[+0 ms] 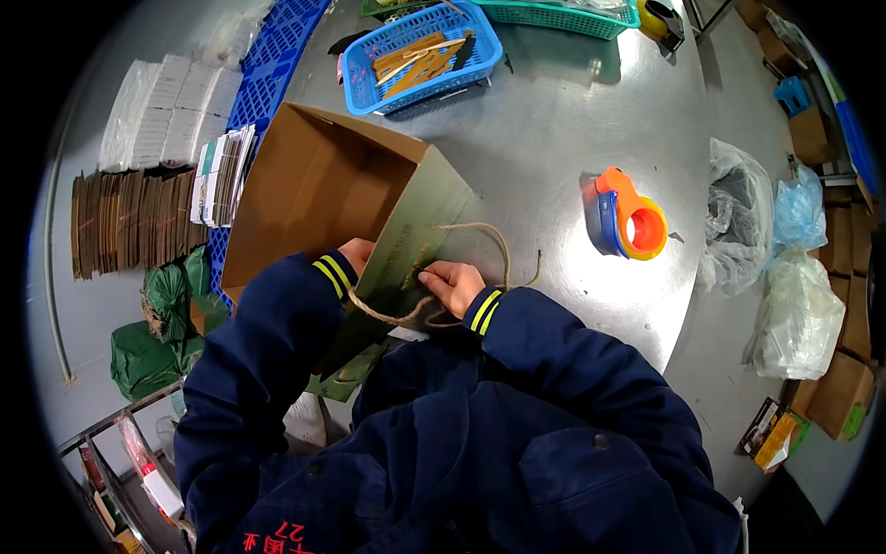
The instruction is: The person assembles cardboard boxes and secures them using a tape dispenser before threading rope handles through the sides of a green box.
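Note:
An open cardboard box (pixel 318 175), brown inside and pale green outside, stands tilted in front of me at the table's near left. My left hand (pixel 356 251) reaches into its opening, with the fingers hidden behind the green side panel (pixel 399 235). Against the outside of that panel, my right hand (pixel 452 284) pinches a tan twine cord (pixel 503 242). The cord leaves the panel near its upper part and loops around to the right. Another stretch of it sags between my two sleeves. What lies right under the right fingertips is too small to make out.
On the metal table (pixel 554 120) are an orange and blue tape dispenser (pixel 632 217), a blue basket (pixel 355 88) of brown strips and a green basket (pixel 563 20). Stacked flat cardboard (pixel 134 222) stands at left on blue crates. Bags and cartons (pixel 844 397) line the right.

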Tool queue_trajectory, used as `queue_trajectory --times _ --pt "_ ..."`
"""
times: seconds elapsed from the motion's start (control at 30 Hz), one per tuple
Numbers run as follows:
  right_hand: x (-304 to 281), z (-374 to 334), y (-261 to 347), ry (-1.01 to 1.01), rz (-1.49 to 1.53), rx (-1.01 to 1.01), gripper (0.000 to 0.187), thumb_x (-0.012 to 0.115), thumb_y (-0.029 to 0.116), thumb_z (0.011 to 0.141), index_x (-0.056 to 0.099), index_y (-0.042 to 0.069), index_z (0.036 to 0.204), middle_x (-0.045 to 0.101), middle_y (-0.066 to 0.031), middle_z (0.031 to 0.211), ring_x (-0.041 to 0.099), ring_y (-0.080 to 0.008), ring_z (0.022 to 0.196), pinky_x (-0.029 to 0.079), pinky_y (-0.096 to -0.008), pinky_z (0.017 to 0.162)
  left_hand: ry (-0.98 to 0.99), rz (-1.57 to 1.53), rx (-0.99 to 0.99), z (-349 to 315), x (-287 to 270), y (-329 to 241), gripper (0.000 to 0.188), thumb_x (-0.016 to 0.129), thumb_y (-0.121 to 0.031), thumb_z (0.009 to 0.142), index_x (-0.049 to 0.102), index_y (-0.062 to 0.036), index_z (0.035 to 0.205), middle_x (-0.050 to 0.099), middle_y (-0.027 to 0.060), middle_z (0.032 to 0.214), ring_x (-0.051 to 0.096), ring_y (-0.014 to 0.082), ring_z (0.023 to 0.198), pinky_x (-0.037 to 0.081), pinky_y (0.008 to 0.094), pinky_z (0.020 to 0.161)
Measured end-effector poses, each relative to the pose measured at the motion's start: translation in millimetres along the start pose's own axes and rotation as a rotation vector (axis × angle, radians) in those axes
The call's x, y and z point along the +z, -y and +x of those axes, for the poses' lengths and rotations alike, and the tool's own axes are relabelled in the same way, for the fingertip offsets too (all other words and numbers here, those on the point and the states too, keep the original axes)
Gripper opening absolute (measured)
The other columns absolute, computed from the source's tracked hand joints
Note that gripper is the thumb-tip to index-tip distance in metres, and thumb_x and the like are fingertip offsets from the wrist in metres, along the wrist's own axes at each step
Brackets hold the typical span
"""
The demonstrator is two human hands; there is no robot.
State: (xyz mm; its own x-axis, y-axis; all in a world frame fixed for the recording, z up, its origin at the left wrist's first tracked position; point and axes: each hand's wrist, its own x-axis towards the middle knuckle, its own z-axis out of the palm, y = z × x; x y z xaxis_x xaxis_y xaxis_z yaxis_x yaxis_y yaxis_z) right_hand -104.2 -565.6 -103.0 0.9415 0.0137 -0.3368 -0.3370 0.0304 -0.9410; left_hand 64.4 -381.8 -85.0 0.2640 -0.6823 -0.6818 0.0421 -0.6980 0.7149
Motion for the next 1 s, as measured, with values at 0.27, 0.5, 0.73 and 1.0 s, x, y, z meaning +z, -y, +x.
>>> queue_trajectory --times 0.27,0.5,0.73,1.0 --pt "15 -5 -13 0.318 -0.115 -0.079 0.023 0.051 0.024 0.082 0.062 0.005 0.090 0.061 -0.0175 0.080 0.059 -0.0337 0.078 0.047 -0.0383 0.069 -0.073 0.316 -0.018 -57 12 -104 0.029 0.053 0.000 0.070 0.059 -0.0020 0.098 0.062 0.0163 0.077 0.061 0.0186 0.066 0.048 0.0289 0.062" --pt "38 -17 -12 0.284 -0.344 -0.106 0.021 0.053 0.023 0.079 0.064 0.006 0.084 0.062 -0.0157 0.077 0.059 -0.0331 0.076 0.047 -0.0403 0.070 -0.020 0.713 0.124 -111 12 -103 0.024 0.051 0.001 0.066 0.063 -0.0054 0.085 0.062 0.0100 0.074 0.061 0.0264 0.073 0.049 0.0340 0.065" --pt "52 -18 -3 0.082 -0.076 0.022 0.023 0.052 0.022 0.082 0.062 0.002 0.087 0.061 -0.0181 0.075 0.058 -0.0342 0.074 0.046 -0.0376 0.068 0.100 0.868 0.012 -53 21 -57 0.025 0.059 -0.025 0.070 0.063 -0.0098 0.089 0.061 0.0178 0.084 0.058 0.0353 0.079 0.048 0.0403 0.069" --pt "58 -18 -5 -0.027 -0.014 0.051 0.022 0.053 0.021 0.081 0.061 0.001 0.083 0.058 -0.0203 0.069 0.058 -0.0344 0.069 0.045 -0.0373 0.063 0.118 0.680 0.061 -30 38 -32 0.025 0.058 -0.026 0.070 0.063 -0.0103 0.089 0.061 0.0179 0.083 0.058 0.0355 0.079 0.048 0.0404 0.068"
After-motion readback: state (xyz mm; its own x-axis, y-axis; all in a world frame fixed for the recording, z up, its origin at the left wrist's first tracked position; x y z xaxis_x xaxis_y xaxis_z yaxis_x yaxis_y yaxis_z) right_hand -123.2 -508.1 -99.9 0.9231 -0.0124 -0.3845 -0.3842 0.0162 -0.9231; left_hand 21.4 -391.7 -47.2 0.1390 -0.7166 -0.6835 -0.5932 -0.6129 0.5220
